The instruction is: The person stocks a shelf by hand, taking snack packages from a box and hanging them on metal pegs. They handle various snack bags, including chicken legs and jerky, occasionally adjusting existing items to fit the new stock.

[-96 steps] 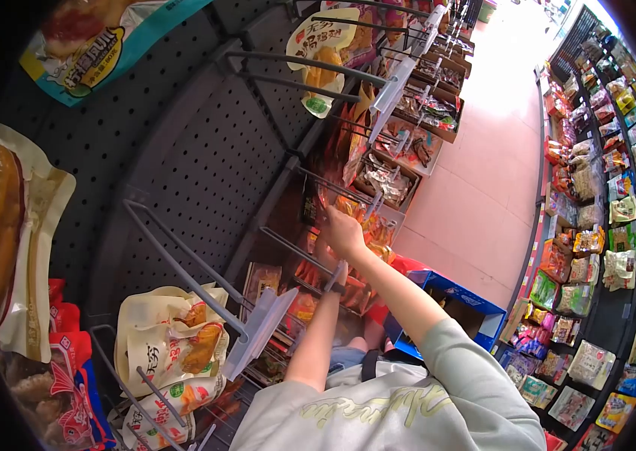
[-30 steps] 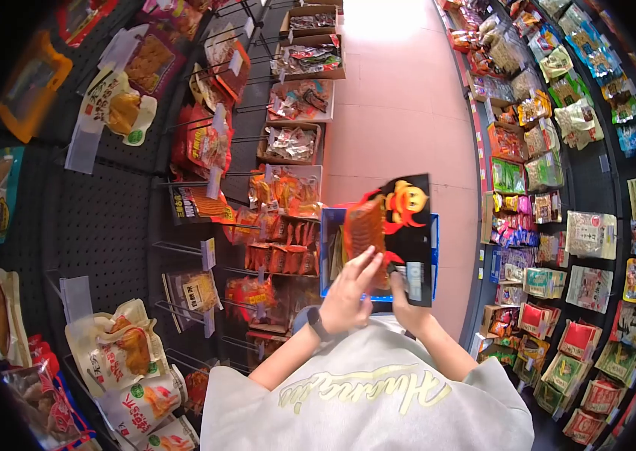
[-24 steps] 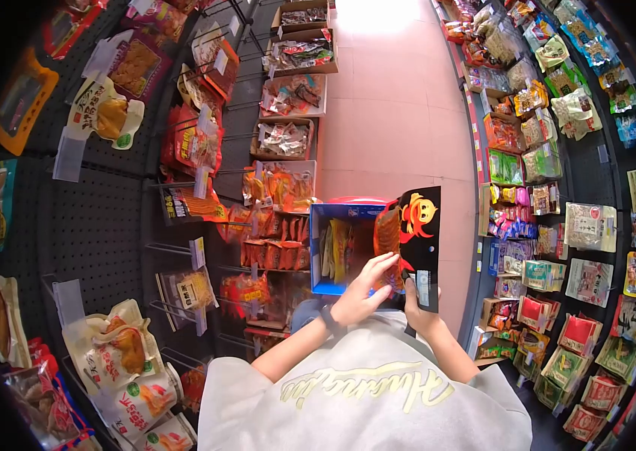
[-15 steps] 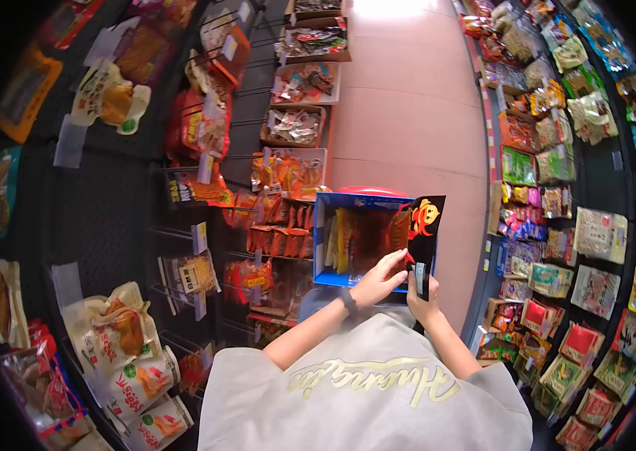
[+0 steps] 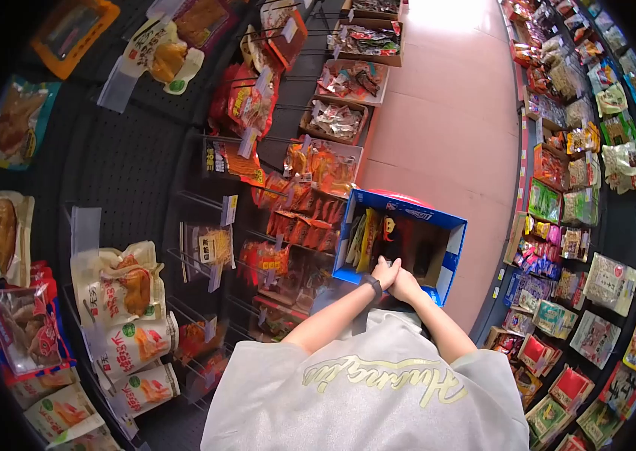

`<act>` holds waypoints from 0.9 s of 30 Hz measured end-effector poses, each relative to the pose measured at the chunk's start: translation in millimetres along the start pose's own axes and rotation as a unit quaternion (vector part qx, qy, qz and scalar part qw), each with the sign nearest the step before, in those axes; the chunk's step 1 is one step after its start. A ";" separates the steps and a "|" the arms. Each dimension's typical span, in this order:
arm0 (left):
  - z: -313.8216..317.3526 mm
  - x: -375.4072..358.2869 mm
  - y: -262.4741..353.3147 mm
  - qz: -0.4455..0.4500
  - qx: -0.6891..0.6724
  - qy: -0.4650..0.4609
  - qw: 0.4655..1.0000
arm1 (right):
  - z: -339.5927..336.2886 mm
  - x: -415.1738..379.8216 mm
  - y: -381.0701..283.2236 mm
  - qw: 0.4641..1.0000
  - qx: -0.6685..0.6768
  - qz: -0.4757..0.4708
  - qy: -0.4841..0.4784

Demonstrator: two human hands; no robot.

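1. Both hands met at the near edge of the blue box, centre frame; left hand and right hand pressed together, fingers hidden, so grip could not be told.
2. A dark packet stood inside, half in shadow.
3. Yellow packets stood upright along the box's left wall.
4. A wristwatch sat on the left wrist.
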State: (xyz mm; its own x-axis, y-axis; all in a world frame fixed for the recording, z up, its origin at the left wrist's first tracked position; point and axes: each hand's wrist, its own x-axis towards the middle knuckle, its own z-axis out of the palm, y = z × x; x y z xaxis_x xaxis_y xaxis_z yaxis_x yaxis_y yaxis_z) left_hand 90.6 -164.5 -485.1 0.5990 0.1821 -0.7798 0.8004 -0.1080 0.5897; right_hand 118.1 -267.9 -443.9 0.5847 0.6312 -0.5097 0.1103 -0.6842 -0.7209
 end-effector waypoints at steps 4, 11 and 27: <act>0.8 -8.1 -4.4 0.022 0.053 0.069 0.996 | 40.4 42.5 55.2 0.996 0.012 -0.074 -0.043; -50.6 -33.2 -7.7 0.153 -0.047 0.027 0.987 | 19.7 55.2 19.0 0.986 0.093 -0.011 -0.135; -260.8 -42.0 -27.8 0.267 -0.324 0.357 0.835 | -21.7 122.1 -203.8 0.969 0.166 -0.182 0.006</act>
State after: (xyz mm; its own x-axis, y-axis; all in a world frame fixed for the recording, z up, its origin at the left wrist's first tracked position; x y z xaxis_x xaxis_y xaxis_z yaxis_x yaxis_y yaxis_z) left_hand 37.1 85.8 -413.9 0.5145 0.8378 -0.1824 0.1052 0.1495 0.9832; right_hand 184.5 -59.3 -349.0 0.5657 0.8028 -0.1884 0.0483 -0.2604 -0.9643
